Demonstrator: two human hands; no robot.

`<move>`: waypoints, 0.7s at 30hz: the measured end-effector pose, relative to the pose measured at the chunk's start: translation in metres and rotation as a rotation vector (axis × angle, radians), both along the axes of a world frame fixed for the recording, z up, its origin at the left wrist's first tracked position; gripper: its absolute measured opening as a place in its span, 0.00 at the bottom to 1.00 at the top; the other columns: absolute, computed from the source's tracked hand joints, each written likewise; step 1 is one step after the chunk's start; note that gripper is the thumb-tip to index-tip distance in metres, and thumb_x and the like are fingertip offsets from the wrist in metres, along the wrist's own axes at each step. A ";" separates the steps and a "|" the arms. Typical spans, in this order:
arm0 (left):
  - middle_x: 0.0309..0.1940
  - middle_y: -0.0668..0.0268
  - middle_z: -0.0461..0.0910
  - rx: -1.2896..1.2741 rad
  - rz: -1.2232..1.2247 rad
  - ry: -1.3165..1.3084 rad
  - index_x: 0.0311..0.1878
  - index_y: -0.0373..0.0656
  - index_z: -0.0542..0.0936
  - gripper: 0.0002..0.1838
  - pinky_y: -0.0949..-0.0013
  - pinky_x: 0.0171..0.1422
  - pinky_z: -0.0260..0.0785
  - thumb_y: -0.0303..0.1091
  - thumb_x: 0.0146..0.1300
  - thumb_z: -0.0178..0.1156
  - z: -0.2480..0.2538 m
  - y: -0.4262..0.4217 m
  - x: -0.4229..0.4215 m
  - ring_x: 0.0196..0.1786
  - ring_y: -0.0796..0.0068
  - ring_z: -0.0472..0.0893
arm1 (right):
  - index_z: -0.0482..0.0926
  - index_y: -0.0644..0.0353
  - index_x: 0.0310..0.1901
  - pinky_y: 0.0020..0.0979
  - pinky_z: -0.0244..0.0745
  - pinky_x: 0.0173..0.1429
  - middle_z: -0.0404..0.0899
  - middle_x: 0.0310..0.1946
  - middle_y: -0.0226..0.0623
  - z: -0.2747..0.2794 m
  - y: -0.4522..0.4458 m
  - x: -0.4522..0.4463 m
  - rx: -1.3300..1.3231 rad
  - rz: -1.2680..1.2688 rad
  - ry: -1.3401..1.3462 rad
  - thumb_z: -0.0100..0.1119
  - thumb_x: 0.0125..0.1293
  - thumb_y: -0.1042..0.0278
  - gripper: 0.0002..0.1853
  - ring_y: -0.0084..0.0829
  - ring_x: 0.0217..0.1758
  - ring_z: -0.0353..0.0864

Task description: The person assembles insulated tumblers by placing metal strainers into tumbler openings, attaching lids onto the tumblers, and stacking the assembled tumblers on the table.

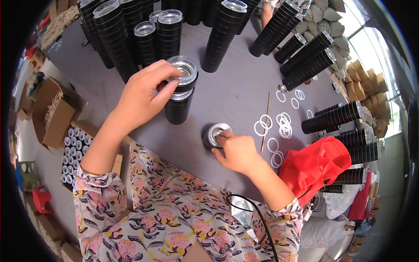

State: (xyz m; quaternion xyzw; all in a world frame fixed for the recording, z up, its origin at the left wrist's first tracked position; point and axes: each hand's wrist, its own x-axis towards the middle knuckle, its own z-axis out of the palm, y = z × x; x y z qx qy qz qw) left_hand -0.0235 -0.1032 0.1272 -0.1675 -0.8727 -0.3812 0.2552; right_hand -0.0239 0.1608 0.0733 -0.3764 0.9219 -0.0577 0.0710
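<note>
My left hand pinches the rim of a clear-topped black piece, its fingers closed at the ring. That piece sits on top of another black cylinder with a clear rim, forming a short stack. Nearer to me, my right hand has its fingers closed at the opening of a single short black cup that stands on the grey table. The fingertips reach inside its clear, shiny rim, and the thumb rests by its side.
Tall black stacks stand along the far side, and more lean at the right. White rings and a thin stick lie right of centre. A red bag is near my right arm. Boxes stand at left.
</note>
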 end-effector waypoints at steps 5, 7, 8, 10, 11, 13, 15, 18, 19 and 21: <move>0.34 0.64 0.75 -0.186 -0.019 -0.173 0.41 0.37 0.77 0.06 0.74 0.34 0.66 0.24 0.60 0.56 0.016 -0.012 0.002 0.34 0.72 0.75 | 0.83 0.60 0.33 0.38 0.78 0.34 0.81 0.40 0.34 -0.011 0.015 -0.013 -0.321 0.047 -0.020 0.60 0.57 0.60 0.12 0.39 0.31 0.83; 0.34 0.64 0.75 -0.199 -0.020 -0.152 0.41 0.37 0.77 0.06 0.73 0.33 0.66 0.24 0.60 0.56 0.018 -0.013 0.001 0.34 0.71 0.75 | 0.82 0.60 0.32 0.38 0.77 0.34 0.81 0.39 0.33 -0.017 0.019 -0.010 -0.274 0.077 -0.033 0.60 0.57 0.60 0.12 0.40 0.30 0.82; 0.34 0.64 0.75 -0.208 -0.026 -0.137 0.41 0.38 0.77 0.06 0.72 0.33 0.66 0.25 0.60 0.56 0.019 -0.013 0.000 0.34 0.70 0.75 | 0.82 0.60 0.34 0.38 0.77 0.34 0.81 0.40 0.34 -0.015 0.017 -0.008 -0.217 0.083 -0.038 0.60 0.57 0.59 0.12 0.39 0.30 0.82; 0.34 0.63 0.75 -0.213 -0.063 -0.129 0.41 0.37 0.77 0.07 0.72 0.33 0.67 0.24 0.60 0.56 0.020 -0.013 -0.002 0.35 0.70 0.76 | 0.82 0.60 0.36 0.38 0.78 0.34 0.80 0.40 0.35 -0.005 0.012 -0.007 -0.100 0.097 -0.036 0.60 0.58 0.59 0.13 0.39 0.30 0.83; 0.35 0.63 0.76 -0.218 -0.075 -0.127 0.42 0.37 0.77 0.07 0.71 0.34 0.67 0.23 0.59 0.56 0.020 -0.013 -0.001 0.36 0.69 0.76 | 0.82 0.60 0.38 0.38 0.78 0.35 0.80 0.40 0.36 -0.005 0.011 -0.008 -0.135 0.073 -0.040 0.60 0.58 0.58 0.14 0.39 0.30 0.83; 0.36 0.62 0.76 -0.211 -0.110 -0.104 0.42 0.37 0.77 0.08 0.71 0.36 0.68 0.22 0.59 0.56 0.019 -0.014 -0.001 0.37 0.68 0.77 | 0.81 0.60 0.41 0.38 0.78 0.35 0.80 0.40 0.38 -0.006 0.008 -0.010 -0.207 0.030 -0.043 0.60 0.58 0.57 0.16 0.39 0.31 0.83; 0.37 0.61 0.77 -0.182 -0.143 -0.063 0.43 0.36 0.77 0.09 0.71 0.38 0.68 0.21 0.58 0.57 0.017 -0.016 -0.001 0.37 0.65 0.77 | 0.80 0.60 0.45 0.38 0.78 0.38 0.80 0.44 0.40 -0.003 0.008 -0.009 -0.110 -0.007 -0.109 0.61 0.57 0.57 0.18 0.40 0.34 0.83; 0.38 0.59 0.77 -0.226 -0.182 -0.076 0.44 0.36 0.76 0.10 0.70 0.41 0.69 0.20 0.57 0.57 0.012 -0.018 -0.003 0.38 0.61 0.77 | 0.79 0.61 0.48 0.38 0.78 0.39 0.79 0.45 0.43 -0.007 0.004 -0.009 -0.039 0.005 -0.181 0.62 0.56 0.57 0.21 0.42 0.35 0.83; 0.39 0.58 0.77 -0.237 -0.195 -0.092 0.44 0.37 0.76 0.12 0.69 0.40 0.70 0.21 0.55 0.59 0.013 -0.018 -0.003 0.37 0.58 0.77 | 0.79 0.62 0.49 0.38 0.78 0.39 0.79 0.45 0.43 -0.006 0.003 -0.012 -0.021 0.013 -0.181 0.62 0.56 0.57 0.21 0.42 0.35 0.83; 0.41 0.58 0.77 -0.326 -0.201 -0.197 0.44 0.37 0.76 0.13 0.68 0.39 0.70 0.23 0.53 0.62 0.024 -0.015 -0.001 0.36 0.58 0.78 | 0.79 0.62 0.48 0.38 0.78 0.39 0.80 0.45 0.43 -0.003 0.002 -0.014 -0.024 0.029 -0.144 0.61 0.57 0.58 0.21 0.41 0.34 0.83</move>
